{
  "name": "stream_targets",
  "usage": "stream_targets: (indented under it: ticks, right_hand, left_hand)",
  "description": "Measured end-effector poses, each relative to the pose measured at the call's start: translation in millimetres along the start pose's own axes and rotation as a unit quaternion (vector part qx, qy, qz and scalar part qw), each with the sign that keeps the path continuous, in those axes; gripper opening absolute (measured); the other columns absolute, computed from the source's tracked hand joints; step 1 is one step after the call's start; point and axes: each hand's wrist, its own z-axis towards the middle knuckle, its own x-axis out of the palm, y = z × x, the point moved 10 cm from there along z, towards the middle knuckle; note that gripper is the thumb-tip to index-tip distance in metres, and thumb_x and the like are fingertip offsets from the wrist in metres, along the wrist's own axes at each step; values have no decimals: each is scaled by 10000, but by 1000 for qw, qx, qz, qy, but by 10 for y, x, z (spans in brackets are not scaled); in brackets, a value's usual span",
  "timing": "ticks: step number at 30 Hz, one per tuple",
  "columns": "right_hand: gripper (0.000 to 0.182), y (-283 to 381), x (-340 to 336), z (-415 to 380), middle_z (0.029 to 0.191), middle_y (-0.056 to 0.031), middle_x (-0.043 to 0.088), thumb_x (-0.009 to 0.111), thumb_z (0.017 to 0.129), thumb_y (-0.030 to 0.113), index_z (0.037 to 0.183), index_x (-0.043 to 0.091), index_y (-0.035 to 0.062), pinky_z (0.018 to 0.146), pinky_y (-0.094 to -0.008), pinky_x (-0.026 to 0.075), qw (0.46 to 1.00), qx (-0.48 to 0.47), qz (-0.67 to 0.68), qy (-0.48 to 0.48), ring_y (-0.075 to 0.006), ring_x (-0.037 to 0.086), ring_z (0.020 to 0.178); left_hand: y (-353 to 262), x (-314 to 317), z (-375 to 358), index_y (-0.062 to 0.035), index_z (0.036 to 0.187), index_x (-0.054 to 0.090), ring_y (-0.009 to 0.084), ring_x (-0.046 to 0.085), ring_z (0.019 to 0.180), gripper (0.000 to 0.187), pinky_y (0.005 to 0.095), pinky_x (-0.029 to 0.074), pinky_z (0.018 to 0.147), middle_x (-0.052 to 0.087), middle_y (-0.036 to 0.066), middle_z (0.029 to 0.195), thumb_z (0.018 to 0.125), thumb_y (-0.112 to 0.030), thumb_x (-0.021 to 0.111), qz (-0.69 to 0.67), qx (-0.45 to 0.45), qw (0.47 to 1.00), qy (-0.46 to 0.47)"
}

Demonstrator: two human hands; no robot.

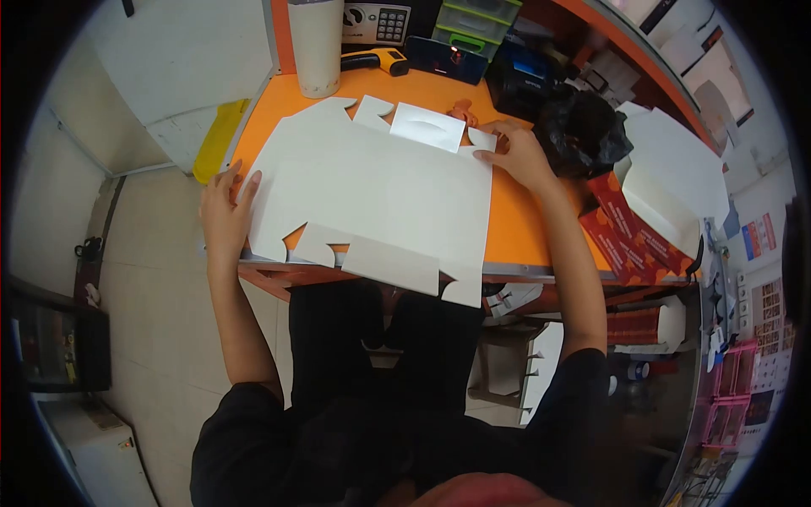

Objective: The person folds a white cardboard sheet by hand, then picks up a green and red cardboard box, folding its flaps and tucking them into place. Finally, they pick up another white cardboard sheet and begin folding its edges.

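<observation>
A large white die-cut cardboard sheet (380,190), a flat box blank with tabs and notches along its edges, lies spread across the orange table (519,228), its near flaps hanging a little over the table's front edge. The person's left hand (226,211) rests on the sheet's left edge with the fingers stretched out flat and close together, holding nothing, just pressing down on the card. The right hand (517,156) sits at the far right corner of the sheet, fingers curled lightly around a small tab there, thumb and fingertips touching the card. Beyond the sheet, at the back of the table, stand a tall white tumbler (316,46), a yellow handheld scanner (376,60) and a dark phone (445,59). A crumpled black plastic bag (583,131) lies just beside the right hand, and red printed cartons (623,232) are stacked further right.
</observation>
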Motion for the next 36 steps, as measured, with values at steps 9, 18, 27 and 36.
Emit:
stream_targets:
  ticks: [9,18,27,36]
  right_hand:
    - [432,-43,5,-50,904,-75,534,764,625,161,1019,629,48,671,-267,456,995,16,78,-64,-162,525,706]
    - [553,-61,38,-111,1008,-139,561,759,618,292,1071,597,18,813,-337,438,998,7,1,-57,-275,548,930]
    - [511,-74,45,-118,1045,-154,586,761,622,218,1062,600,14,814,-325,446,997,44,37,-41,-281,570,914]
    - [328,29,-124,-108,831,-76,621,750,605,43,906,621,16,661,-262,445,987,-8,85,-133,-180,562,701]
  left_hand:
    - [-155,-15,-73,-69,1065,623,245,495,944,453,332,388,833,555,108,1003,702,-327,703,42,32,999,-12]
    - [-136,18,-67,-101,1101,612,224,488,994,441,322,429,813,531,110,1039,703,-259,717,37,6,999,6]
    - [-163,19,-69,-105,1082,619,221,491,915,443,317,420,771,554,89,1000,701,-312,713,27,16,999,-2]
    - [-153,25,-59,-108,1085,618,207,486,889,429,302,428,734,556,85,1008,713,-301,707,16,13,1000,4]
